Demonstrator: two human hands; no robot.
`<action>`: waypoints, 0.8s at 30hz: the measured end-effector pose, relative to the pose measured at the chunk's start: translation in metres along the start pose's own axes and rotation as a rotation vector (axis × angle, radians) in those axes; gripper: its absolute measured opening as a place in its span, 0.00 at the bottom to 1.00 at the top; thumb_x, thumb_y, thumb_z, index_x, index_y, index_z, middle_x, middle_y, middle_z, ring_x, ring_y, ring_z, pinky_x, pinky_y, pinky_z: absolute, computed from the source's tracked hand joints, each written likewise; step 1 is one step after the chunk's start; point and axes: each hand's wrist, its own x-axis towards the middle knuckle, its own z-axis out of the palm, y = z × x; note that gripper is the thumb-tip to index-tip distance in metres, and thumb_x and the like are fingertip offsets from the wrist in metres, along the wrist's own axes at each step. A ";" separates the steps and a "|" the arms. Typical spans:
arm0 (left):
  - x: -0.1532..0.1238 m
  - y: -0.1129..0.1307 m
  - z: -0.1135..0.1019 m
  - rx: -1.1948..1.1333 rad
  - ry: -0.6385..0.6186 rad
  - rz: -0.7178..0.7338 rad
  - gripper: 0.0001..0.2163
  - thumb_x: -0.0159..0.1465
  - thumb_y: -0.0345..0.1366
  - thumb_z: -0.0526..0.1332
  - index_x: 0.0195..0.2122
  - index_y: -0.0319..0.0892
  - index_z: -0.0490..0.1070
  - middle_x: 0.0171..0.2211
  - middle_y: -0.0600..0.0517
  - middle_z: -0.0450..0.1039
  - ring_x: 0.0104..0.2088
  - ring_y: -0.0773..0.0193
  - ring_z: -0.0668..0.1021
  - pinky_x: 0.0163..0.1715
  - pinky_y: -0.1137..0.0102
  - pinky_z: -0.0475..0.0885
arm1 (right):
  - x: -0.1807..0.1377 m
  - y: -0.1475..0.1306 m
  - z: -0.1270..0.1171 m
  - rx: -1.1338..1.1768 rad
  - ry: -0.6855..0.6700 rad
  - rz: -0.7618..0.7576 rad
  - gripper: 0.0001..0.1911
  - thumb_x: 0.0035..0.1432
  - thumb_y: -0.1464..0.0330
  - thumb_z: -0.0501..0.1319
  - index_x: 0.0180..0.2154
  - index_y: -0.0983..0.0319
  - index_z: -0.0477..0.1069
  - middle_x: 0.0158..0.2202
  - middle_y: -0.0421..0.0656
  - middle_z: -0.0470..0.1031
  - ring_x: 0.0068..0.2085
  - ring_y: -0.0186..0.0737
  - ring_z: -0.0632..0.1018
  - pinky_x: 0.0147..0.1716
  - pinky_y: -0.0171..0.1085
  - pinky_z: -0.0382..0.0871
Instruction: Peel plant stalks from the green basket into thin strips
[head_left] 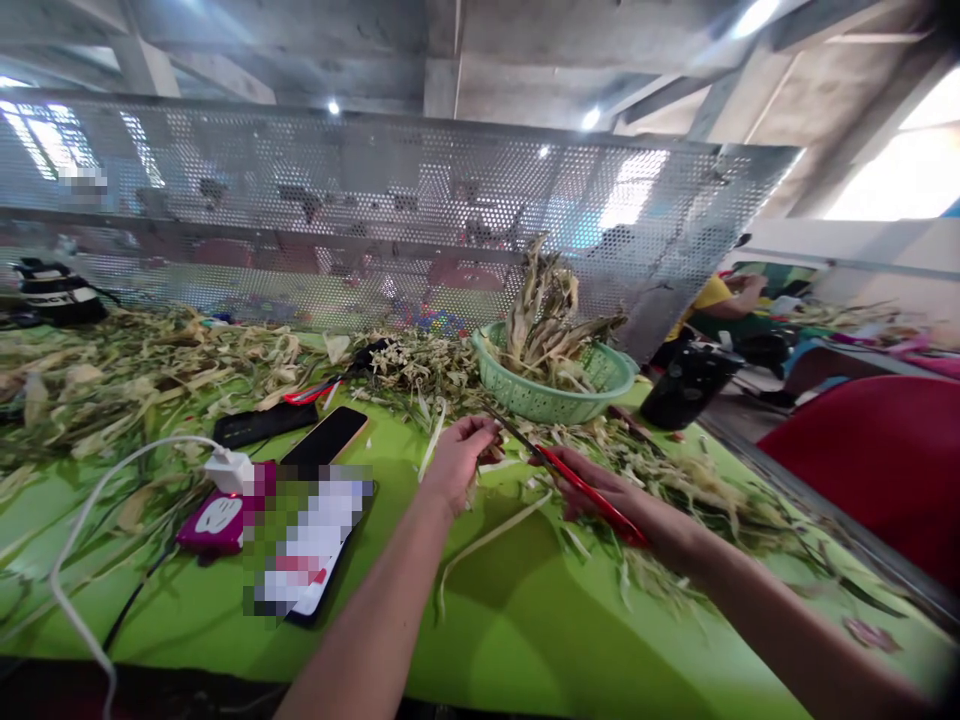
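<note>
My right hand is wrapped round red-handled scissors, whose dark blades point up and left toward my left hand. With fingers pinched together, my left hand holds a small piece of dried husk close by the blades; most of it is hidden by the fingers. A long pale strip lies on the green tabletop below both hands. Just beyond them, a light green plastic basket holds a bunch of dried husks.
Dried husks and scraps cover the left and back. At left lie a lit phone, a dark phone, a purple power strip with a white charger, and red-handled scissors. A black cup stands right; a perforated metal screen rises behind.
</note>
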 end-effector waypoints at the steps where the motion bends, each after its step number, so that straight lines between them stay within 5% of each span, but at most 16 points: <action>1: 0.000 0.000 0.000 0.002 -0.003 0.006 0.11 0.49 0.37 0.70 0.30 0.39 0.71 0.24 0.56 0.70 0.23 0.72 0.71 0.29 0.73 0.68 | 0.000 0.001 0.000 0.001 0.005 0.002 0.44 0.53 0.47 0.60 0.66 0.58 0.53 0.71 0.44 0.41 0.68 0.59 0.50 0.59 0.46 0.62; 10: -0.001 -0.001 -0.003 0.033 -0.034 0.028 0.08 0.52 0.36 0.68 0.32 0.39 0.73 0.28 0.54 0.71 0.26 0.71 0.73 0.32 0.72 0.69 | -0.002 0.003 -0.002 0.005 0.002 -0.021 0.46 0.51 0.47 0.62 0.66 0.61 0.55 0.70 0.46 0.45 0.68 0.60 0.46 0.65 0.49 0.47; 20: 0.004 -0.003 -0.002 0.047 -0.019 0.039 0.09 0.51 0.37 0.68 0.30 0.39 0.72 0.26 0.55 0.70 0.23 0.71 0.71 0.29 0.71 0.68 | -0.003 -0.001 0.003 0.096 0.020 -0.050 0.40 0.49 0.48 0.64 0.60 0.57 0.65 0.65 0.50 0.61 0.64 0.62 0.60 0.60 0.47 0.61; 24: 0.004 -0.003 -0.002 0.075 -0.025 0.049 0.09 0.52 0.37 0.67 0.31 0.39 0.72 0.26 0.54 0.70 0.25 0.70 0.72 0.30 0.71 0.68 | 0.001 0.004 0.003 0.167 -0.017 -0.047 0.38 0.51 0.50 0.64 0.61 0.55 0.63 0.66 0.49 0.58 0.62 0.60 0.64 0.53 0.45 0.70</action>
